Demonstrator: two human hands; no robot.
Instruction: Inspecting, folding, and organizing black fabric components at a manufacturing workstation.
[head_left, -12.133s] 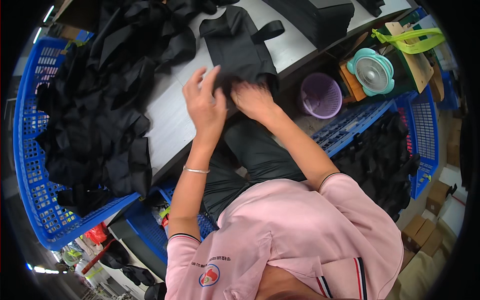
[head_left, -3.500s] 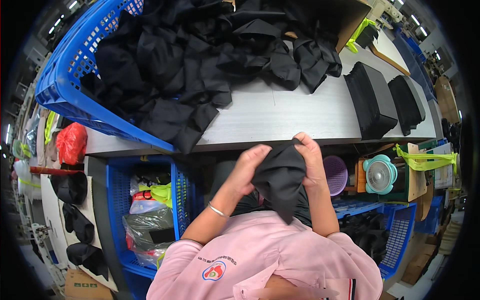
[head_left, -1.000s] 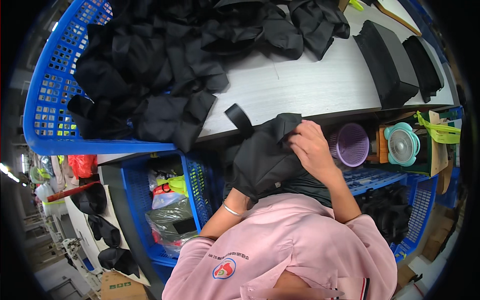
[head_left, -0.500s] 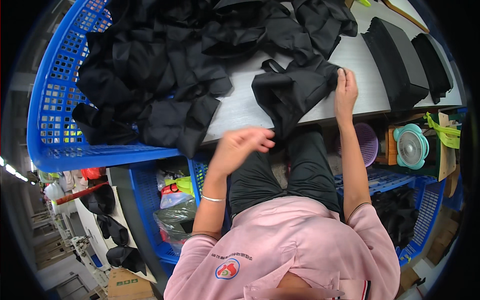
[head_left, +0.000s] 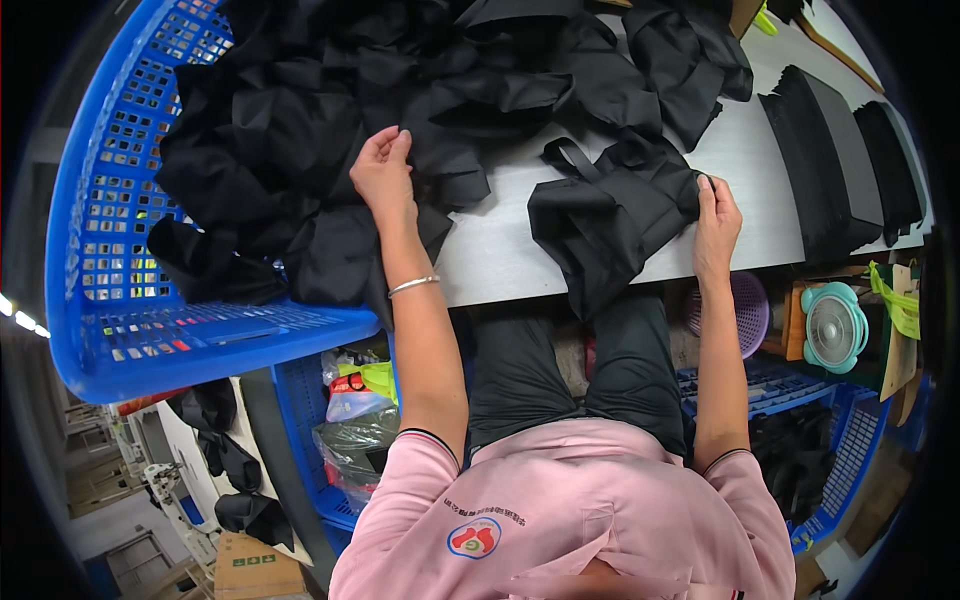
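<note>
Black fabric piece [head_left: 610, 222] is now pinched by the right hand [head_left: 717, 228] alone. The left hand [head_left: 385, 175], loosely curled and seemingly empty, has moved toward the heap [head_left: 285, 135].

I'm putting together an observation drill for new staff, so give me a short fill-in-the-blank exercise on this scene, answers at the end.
1. The black fabric piece near the table's front edge is held by the person's ____ hand.
2. A silver bracelet is worn on the ____ arm.
3. The round wastebasket-shaped bin below the table is coloured ____.

Missing words: right; left; purple.
</note>
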